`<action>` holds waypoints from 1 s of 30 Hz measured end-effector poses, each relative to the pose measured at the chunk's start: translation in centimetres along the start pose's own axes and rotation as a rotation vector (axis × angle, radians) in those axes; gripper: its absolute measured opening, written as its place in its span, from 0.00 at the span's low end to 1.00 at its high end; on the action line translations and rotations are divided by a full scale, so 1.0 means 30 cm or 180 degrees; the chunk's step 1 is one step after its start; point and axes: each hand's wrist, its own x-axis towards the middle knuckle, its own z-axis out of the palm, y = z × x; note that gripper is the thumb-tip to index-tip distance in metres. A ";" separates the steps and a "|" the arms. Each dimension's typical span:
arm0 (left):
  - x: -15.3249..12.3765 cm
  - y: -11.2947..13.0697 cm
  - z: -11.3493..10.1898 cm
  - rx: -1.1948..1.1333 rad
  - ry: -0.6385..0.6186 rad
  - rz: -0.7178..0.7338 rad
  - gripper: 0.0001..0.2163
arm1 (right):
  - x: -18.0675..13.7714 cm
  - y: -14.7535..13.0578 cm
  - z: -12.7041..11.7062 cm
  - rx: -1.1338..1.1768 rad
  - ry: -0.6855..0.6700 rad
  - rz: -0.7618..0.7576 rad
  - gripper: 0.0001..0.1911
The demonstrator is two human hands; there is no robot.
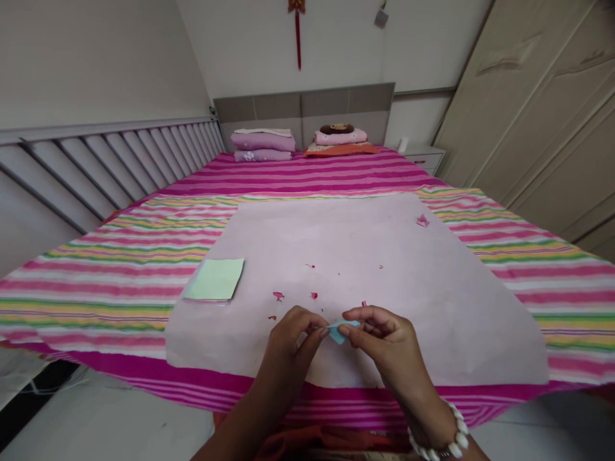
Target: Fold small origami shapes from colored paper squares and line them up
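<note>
A small folded piece of light blue paper [338, 334] is held in the air over the near part of a large pale sheet [432, 307]. My left hand [294, 339] pinches its left tip between thumb and index finger. On the other side, my right hand [384, 333], with a white bead bracelet on the wrist, grips the right part between thumb and fingers. Fingertips hide some of the folds. A stack of square paper [217, 280], pale green on top, lies left of my hands. At the sheet's far right sits a small pink folded paper piece [422, 221].
Several small red marks or scraps [278, 296] are scattered on the sheet, which lies on a bed with a striped cover [120, 256]. A slatted rail [120, 157] runs along the left. Folded bedding [264, 142] is piled at the headboard [273, 109]; a wardrobe [538, 115] stands at right.
</note>
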 end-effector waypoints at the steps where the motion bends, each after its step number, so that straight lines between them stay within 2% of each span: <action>1: 0.000 0.000 -0.001 0.0032 0.0021 0.0044 0.05 | 0.001 -0.004 -0.001 -0.0040 -0.0055 -0.0022 0.10; 6: -0.004 0.001 -0.004 0.0000 0.0026 0.0316 0.05 | 0.011 -0.030 -0.003 -0.0558 -0.0321 -0.0565 0.08; 8: -0.008 0.004 -0.004 -0.0049 -0.0068 0.0298 0.04 | 0.012 -0.035 -0.002 -0.0763 -0.0401 -0.0855 0.07; 11: -0.017 0.012 -0.005 -0.0048 -0.0144 0.0160 0.04 | 0.010 -0.039 0.001 -0.0956 -0.0483 -0.1032 0.05; 17: -0.024 0.023 -0.013 -0.0025 -0.0212 -0.0023 0.05 | 0.007 -0.052 -0.002 -0.1054 -0.0710 -0.1116 0.03; 22: -0.014 0.021 -0.009 -0.0239 -0.0185 0.0023 0.04 | 0.007 -0.060 -0.005 -0.1060 -0.0747 -0.1028 0.06; 26: 0.001 0.015 -0.015 -0.0490 -0.0382 0.0148 0.05 | 0.004 -0.056 -0.005 -0.1010 -0.0811 -0.0902 0.07; 30: 0.012 0.015 -0.018 -0.0188 -0.0283 0.0044 0.06 | 0.008 -0.049 -0.004 -0.0893 -0.0818 -0.0680 0.07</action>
